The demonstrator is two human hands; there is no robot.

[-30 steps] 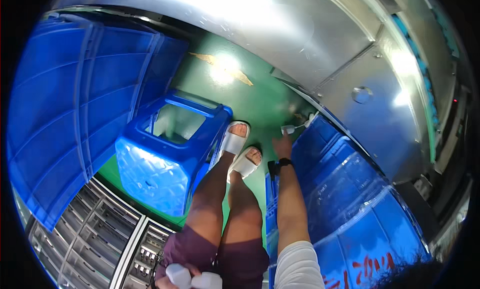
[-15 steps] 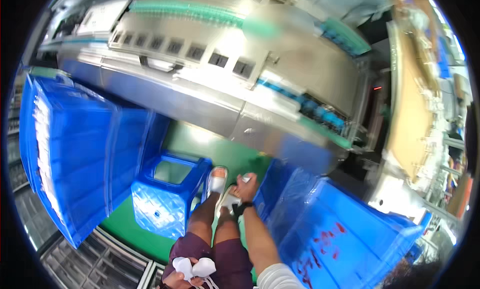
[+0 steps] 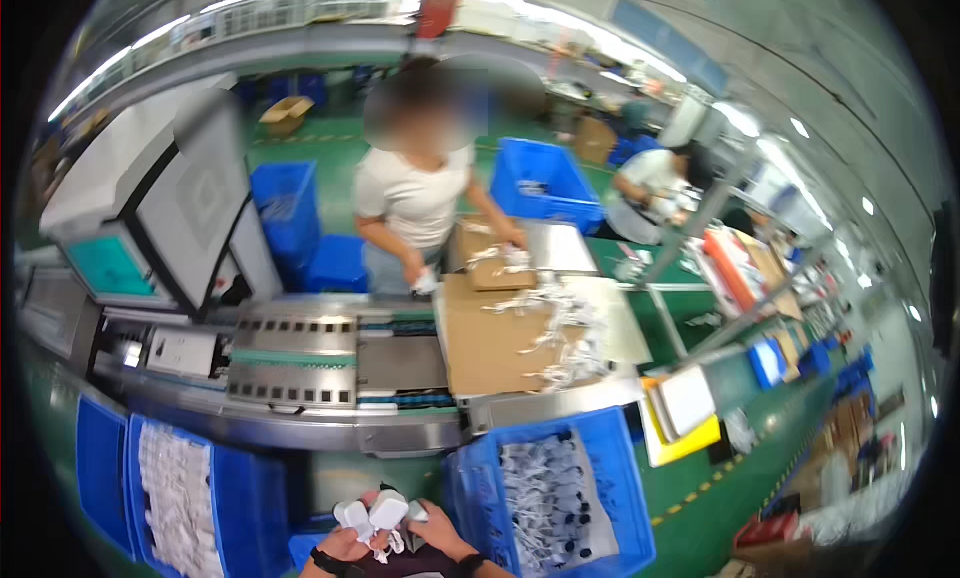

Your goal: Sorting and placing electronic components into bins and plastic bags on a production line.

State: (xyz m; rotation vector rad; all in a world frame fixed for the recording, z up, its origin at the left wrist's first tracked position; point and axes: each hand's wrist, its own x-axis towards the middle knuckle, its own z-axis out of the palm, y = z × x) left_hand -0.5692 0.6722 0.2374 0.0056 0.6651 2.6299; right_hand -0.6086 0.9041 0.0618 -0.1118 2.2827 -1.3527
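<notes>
at the left i see a blue bin (image 3: 250,490) packed with white items (image 3: 178,500). next, the person's left hand (image 3: 343,546) is curled around a bunch of white blocks (image 3: 388,510), held low before the body. just beside them the right hand (image 3: 437,528) grips a pale piece (image 3: 417,512). beyond, cardboard (image 3: 480,338) bears tangled white cables (image 3: 560,323); nearer, rightmost, another blue bin (image 3: 628,468) holds pale cords (image 3: 535,503) with dark ends.

White pieces (image 3: 388,511); blue bins (image 3: 640,478); green floor (image 3: 700,538) (with yellow dashes (image 3: 691,499) in a line); brown cardboard (image 3: 480,343).
</notes>
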